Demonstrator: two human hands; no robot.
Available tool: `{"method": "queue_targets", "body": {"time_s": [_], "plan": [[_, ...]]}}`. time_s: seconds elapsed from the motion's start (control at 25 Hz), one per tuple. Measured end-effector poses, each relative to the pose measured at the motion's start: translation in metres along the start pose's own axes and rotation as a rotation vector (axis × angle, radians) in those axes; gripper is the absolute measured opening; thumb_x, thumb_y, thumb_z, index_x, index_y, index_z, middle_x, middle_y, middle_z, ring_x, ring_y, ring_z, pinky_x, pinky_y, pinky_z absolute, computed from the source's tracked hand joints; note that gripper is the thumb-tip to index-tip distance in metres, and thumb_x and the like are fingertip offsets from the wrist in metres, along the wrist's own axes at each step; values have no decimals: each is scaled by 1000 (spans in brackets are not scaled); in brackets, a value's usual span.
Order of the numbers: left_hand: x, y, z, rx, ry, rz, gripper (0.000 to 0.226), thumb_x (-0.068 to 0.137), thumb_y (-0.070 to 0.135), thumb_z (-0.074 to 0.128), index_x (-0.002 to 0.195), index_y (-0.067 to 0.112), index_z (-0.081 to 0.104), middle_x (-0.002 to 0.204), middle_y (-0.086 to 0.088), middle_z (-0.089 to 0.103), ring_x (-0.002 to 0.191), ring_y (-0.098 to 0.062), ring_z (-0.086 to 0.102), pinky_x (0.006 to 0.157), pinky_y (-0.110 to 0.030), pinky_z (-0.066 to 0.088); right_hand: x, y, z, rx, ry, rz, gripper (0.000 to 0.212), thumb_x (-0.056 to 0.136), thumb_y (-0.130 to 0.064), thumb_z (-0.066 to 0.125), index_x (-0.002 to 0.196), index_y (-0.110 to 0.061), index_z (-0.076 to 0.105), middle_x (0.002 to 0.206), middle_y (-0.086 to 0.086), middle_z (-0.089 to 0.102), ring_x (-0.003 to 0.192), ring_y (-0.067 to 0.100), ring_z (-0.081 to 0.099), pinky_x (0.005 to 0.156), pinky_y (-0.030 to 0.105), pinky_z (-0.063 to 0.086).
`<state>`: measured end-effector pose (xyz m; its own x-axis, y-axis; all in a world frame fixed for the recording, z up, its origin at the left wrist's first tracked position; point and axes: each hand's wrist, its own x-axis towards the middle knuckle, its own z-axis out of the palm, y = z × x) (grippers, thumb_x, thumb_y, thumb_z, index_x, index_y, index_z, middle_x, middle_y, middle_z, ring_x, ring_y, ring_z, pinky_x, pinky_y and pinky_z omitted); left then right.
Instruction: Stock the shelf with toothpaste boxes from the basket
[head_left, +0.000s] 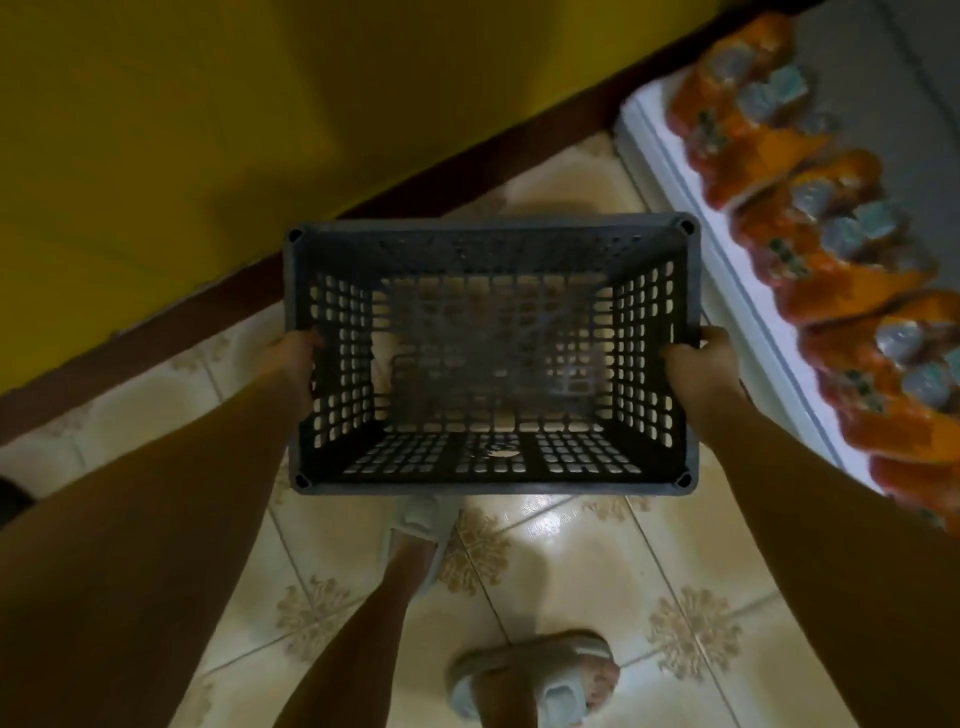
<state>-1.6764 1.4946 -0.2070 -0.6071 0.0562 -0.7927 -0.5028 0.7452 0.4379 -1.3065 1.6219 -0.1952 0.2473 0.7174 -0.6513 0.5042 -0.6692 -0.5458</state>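
Evidently carrying stage: basket (491, 358) held above tiled floor (571, 561), left hand (296, 358) and right hand (698, 364) each clamped on a side rim. No toothpaste boxes visible inside. Shelf (670, 156) close right. Next: refill or set down.

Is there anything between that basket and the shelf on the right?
Nothing visible. The basket, held by the left hand and right hand over the tiled floor, looks empty. Only open air separates it from the shelf edge.
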Motion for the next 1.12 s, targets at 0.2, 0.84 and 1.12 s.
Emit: {"method": "queue_targets", "body": {"time_s": [0.2,0.84,1.12], "plan": [[47,-9,-52,-228,163,-127,37,85,15,56,120,6,61,105,-14,65,89,-31,63,76,-38,52,23,-90,92,-102,-141,-124,42,94,-15,53,135,-13,42,107,4,54,80,11,53,67,27,46],[116,11,-94,-241,-44,-164,56,82,23,64,136,14,49,120,-16,65,98,-35,67,69,-43,57,39,-172,191,-314,-218,-213,53,89,-19,55,139,-7,41,119,14,58,101,30,61,81,42,54],[44,61,-92,280,92,284,60,89,42,52,143,17,44,135,-10,54,114,-35,56,95,-44,49,-24,-172,137,-559,-389,-460,27,87,-40,52,104,-19,56,105,21,65,91,45,62,83,58,54]]}}
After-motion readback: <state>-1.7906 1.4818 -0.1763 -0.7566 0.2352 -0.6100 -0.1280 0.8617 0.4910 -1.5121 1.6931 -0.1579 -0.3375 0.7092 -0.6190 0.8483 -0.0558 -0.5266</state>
